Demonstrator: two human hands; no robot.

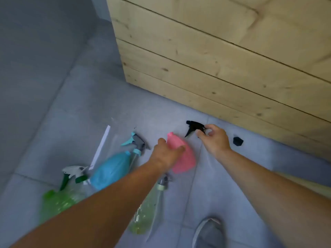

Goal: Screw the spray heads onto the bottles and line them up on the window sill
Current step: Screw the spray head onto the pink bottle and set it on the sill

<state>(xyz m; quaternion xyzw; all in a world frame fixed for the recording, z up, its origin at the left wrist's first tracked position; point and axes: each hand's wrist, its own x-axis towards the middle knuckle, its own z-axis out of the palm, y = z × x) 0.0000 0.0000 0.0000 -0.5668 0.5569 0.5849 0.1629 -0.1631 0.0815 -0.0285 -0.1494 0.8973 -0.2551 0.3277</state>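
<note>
My left hand [165, 154] is wrapped around the neck end of the pink bottle [180, 156], thumb on the far side and fingers curled over its near right side, so the bottle is held in my grip as it lies on the grey tiled floor [89, 104], mouth pointing far-left and with no head on it. My right hand [215, 138] reaches just to the right of it and pinches the black spray head [195, 127] by its collar end between thumb and fingertips; the nozzle points left and the trigger hangs down toward the pink bottle, close to it but apart. A small black cap-like piece [237, 141] sits on the floor to the right of my right hand, near the foot of the wooden plank wall [215, 51] that fills the far right. To the left, the blue bottle [111, 170] lies on its side with a light blue and grey spray head at its far end. Nearer and further left lies the green bottle [59, 199], carrying a white and green spray head. My left forearm crosses over a pale yellow-green bottle [145, 213], whose top is blurred. A white strip [101, 147] lies on the floor far-left of the blue bottle. The toe of my grey shoe [209, 233] shows at the near edge.
</note>
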